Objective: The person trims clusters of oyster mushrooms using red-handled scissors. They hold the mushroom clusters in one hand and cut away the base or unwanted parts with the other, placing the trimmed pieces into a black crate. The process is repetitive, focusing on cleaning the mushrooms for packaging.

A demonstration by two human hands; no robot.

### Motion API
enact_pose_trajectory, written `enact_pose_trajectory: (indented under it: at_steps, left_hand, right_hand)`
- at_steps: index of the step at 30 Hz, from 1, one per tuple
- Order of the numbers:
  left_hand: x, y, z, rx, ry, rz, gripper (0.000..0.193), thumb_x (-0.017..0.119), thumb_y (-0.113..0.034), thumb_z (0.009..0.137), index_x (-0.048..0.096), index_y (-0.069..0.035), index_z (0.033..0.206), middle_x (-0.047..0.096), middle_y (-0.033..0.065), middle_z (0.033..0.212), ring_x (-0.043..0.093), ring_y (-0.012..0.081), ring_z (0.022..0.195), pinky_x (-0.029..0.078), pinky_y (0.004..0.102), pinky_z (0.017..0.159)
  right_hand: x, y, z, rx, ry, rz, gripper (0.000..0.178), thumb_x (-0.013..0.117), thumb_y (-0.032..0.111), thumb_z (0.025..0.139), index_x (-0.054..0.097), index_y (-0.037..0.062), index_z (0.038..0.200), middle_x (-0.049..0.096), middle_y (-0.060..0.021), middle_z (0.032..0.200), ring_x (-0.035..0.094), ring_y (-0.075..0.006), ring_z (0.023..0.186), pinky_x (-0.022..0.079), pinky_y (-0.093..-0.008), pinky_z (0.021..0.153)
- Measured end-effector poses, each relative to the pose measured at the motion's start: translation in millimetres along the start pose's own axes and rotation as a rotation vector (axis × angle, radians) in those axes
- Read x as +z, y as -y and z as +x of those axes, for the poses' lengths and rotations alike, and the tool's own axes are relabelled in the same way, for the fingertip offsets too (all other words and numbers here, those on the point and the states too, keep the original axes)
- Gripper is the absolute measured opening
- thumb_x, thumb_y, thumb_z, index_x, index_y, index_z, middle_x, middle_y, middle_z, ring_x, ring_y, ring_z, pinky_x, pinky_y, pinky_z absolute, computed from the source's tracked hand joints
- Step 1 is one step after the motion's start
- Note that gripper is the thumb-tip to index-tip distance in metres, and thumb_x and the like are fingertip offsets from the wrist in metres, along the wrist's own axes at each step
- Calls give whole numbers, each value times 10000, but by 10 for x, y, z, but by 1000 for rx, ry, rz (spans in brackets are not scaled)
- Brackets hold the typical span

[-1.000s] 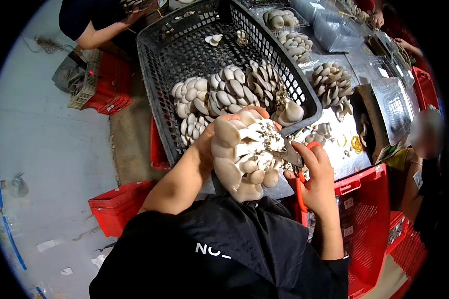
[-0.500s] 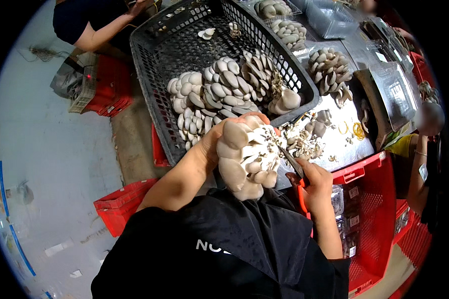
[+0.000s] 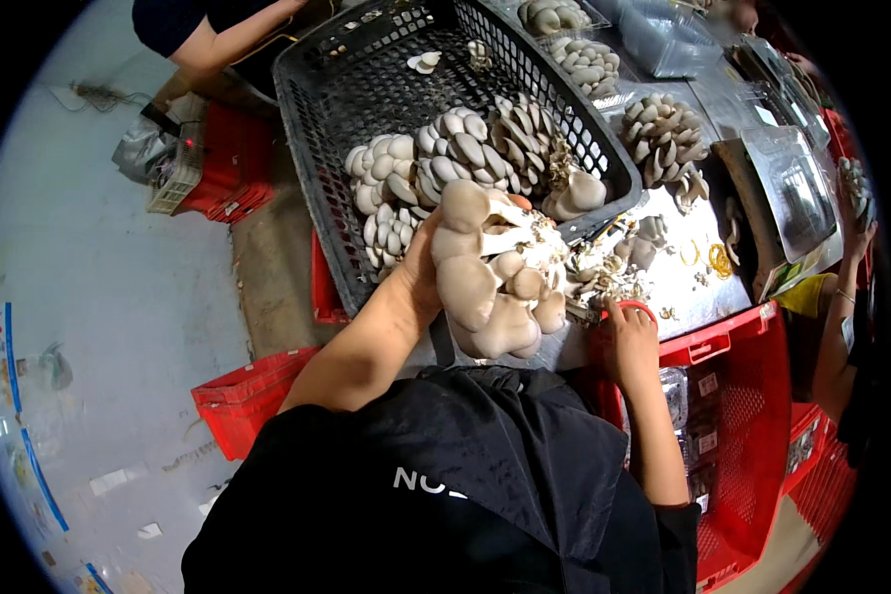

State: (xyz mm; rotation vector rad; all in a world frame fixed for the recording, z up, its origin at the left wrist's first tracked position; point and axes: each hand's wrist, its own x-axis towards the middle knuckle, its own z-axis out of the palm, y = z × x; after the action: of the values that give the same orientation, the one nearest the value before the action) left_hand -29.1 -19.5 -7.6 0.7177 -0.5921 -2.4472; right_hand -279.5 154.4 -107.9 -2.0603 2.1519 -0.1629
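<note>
A large grey oyster mushroom cluster (image 3: 470, 287) rests in my left hand (image 3: 424, 259), caps hanging toward me and its cut base tilted to the right. My fingers curl behind it, mostly hidden. At the table's near edge, my right hand (image 3: 632, 342) is closed at the red loop handle of a pair of scissors (image 3: 647, 309); the blades cannot be made out. Just beyond that hand lies a heap of mushroom trimmings (image 3: 604, 272). More oyster mushroom clusters (image 3: 455, 153) fill the near part of the black crate (image 3: 366, 40).
Yellow rubber bands (image 3: 720, 260) and another mushroom cluster (image 3: 663, 134) lie on the metal table to the right. Clear plastic trays (image 3: 663, 45) are stacked farther back. A red crate (image 3: 742, 436) with packed boxes stands at my right. Other people's arms (image 3: 233, 40) show at both sides.
My right hand has drawn the scissors away from the cluster and lowered them to the table edge by the trimmings. The cluster has turned and risen slightly in my left hand.
</note>
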Motion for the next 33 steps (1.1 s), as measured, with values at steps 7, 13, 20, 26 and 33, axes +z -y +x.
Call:
enact_pose_trajectory:
  at_steps: [7,13,20,26,33]
  left_hand:
    - [66,-36,-60,-115,-72,-116,426,502,-363,910,575,-11,1139,637,168,1062,642,292,940,535,463,862]
    - [81,25,20,-145,-18,-30,434,459,-349,927,558,-20,1192,628,144,1110,635,243,978,527,393,896]
    - [51,82,90,-162,64,-114,420,429,-364,960,551,-27,1180,616,128,1129,614,224,1023,506,370,916]
    - [112,76,144,-124,113,-33,418,459,-354,940,525,-18,1180,614,169,1138,626,261,1013,520,406,908]
    - [205,6,106,-197,174,-13,434,523,-353,869,511,-24,1153,595,201,1163,617,328,1030,521,439,906]
  right_hand:
    - [-1487,786,531,-113,-129,1060,328,723,70,769,625,42,1081,542,-84,884,558,-184,766,467,-277,668]
    - [-1701,834,712,-370,146,949,224,683,66,762,618,18,971,511,-105,836,575,-233,748,477,-316,678]
    - [-1622,980,647,-201,-79,791,137,648,37,740,577,1,851,537,-150,830,583,-343,756,485,-391,671]
    - [-1460,944,568,61,-130,1085,134,646,-33,734,628,-8,864,642,-82,751,621,-147,644,494,-254,650]
    - [-1412,819,560,414,6,1986,99,589,-25,820,601,-6,917,624,-58,775,602,-145,611,532,-261,631]
